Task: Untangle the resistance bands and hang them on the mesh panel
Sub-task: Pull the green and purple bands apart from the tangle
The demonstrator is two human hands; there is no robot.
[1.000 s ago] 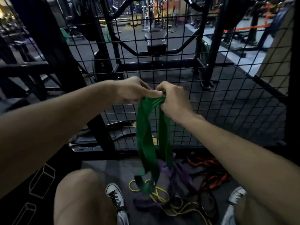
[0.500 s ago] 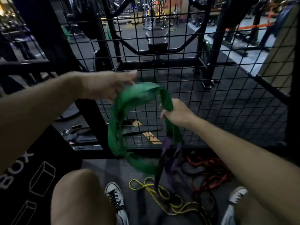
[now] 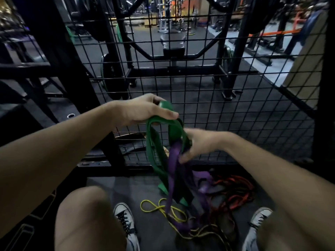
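Mesh panel [image 3: 208, 98] stands upright right in front of us, nothing hung on it yet as far as we can see. It looks like rigid wire grid, so a band probably needs a hook or a loop through a cell; no hooks visible from here.

Floor [image 3: 141, 189] pile between our shoes: red bands [image 3: 233, 194], thin yellow band [image 3: 159, 209], dark ones mixed in, all slack and overlapping.

Green band [image 3: 154, 151] is the one in work, hanging from our left hand [image 3: 143, 111] down toward the pile. It's wide, flat, soft rubber: light, no stiffness, likely tacky rather than slippery, so it drags on its neighbours instead of sliding free.

Purple band [image 3: 174, 156] crosses the green one just below the hands and trails to the floor.

Left grip: fingers curled round the top fold of the green band, thumb along it. Right hand [image 3: 201, 144] grip: blurred, at the green/purple crossing; looks like it pinches the strands there, but we cannot tell which.

Our call: take green at the top fold and feed purple out through the loop without yanking.
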